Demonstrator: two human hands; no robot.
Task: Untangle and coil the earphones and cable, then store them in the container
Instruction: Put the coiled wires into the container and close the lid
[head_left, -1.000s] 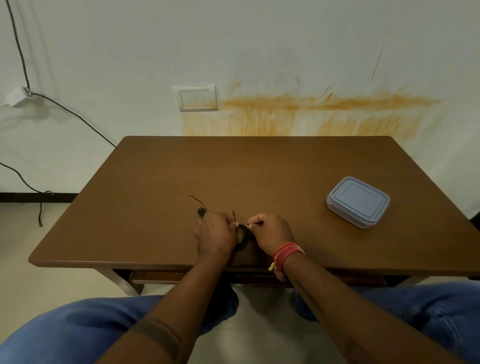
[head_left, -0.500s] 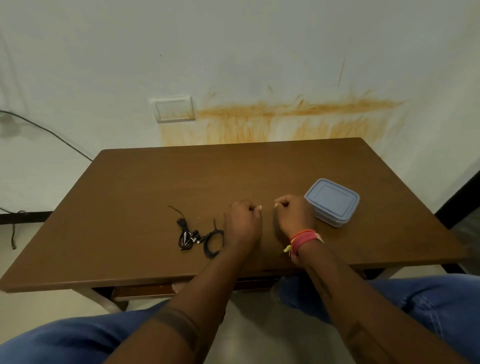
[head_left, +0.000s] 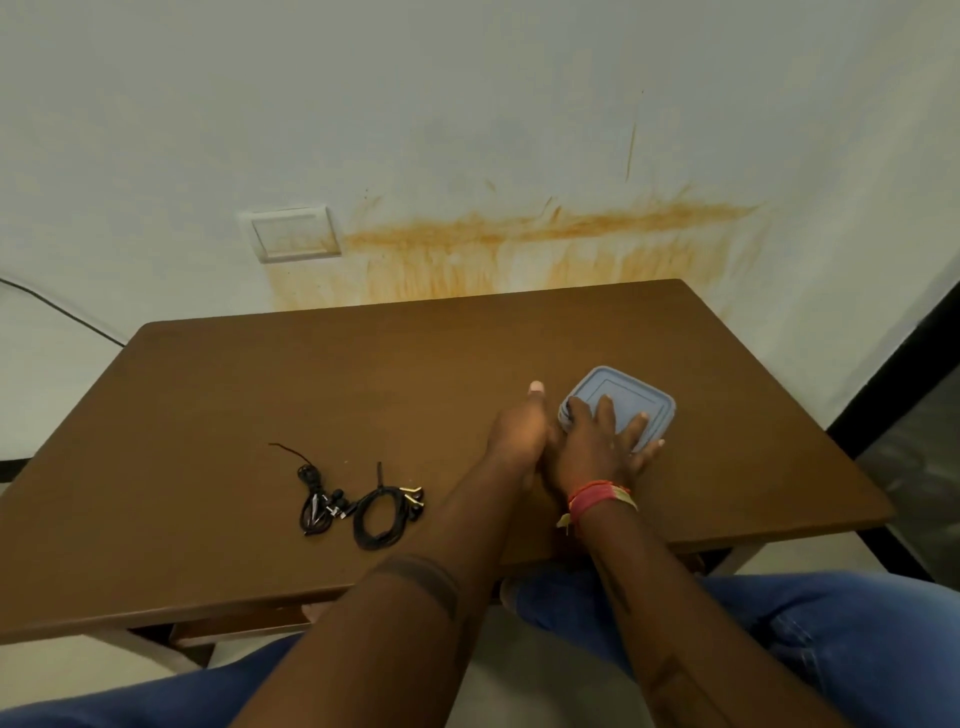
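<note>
A pale blue lidded container sits on the brown table, right of centre. My right hand lies flat on its lid with fingers spread. My left hand is beside the container's left edge, fingers extended, touching or close to its side. Left of both hands lie a coiled black cable and a bunched pair of black earphones, both loose on the table.
The table's near edge runs just in front of my knees. A stained white wall with a switch plate stands behind the table. A dark wire runs along the wall at left.
Both hands left the coiled cable and earphones on the table and moved right to the container. My right hand opened onto the lid. The view swung right.
</note>
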